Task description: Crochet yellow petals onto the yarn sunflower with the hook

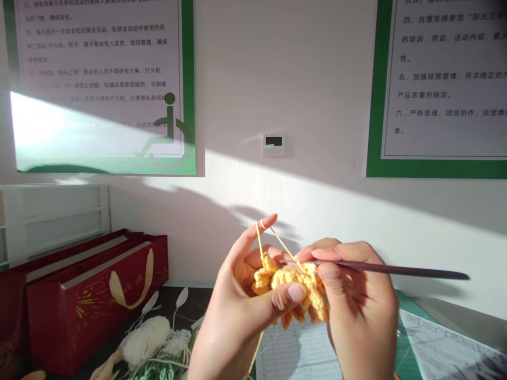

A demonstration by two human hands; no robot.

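My left hand (245,306) pinches a yellow crocheted piece (291,282) with a ruffled lower edge, its thumb pressed across the front. Yellow yarn (282,241) loops round the raised left index finger and runs down to the piece. My right hand (356,301) grips a dark purple crochet hook (404,269) between thumb and fingers. The hook lies nearly level, its thin tip at the top edge of the crochet, close to the taut yarn. Part of the piece is hidden behind the left thumb and the right fingers.
Red gift bags (99,295) stand at the left on a dark table. Before them lie a white fluffy ball (146,338) and green yarn (162,367). Printed sheets (295,351) and a green cutting mat (415,316) lie below and right. A small wall panel (273,144) hangs ahead between green-framed posters.
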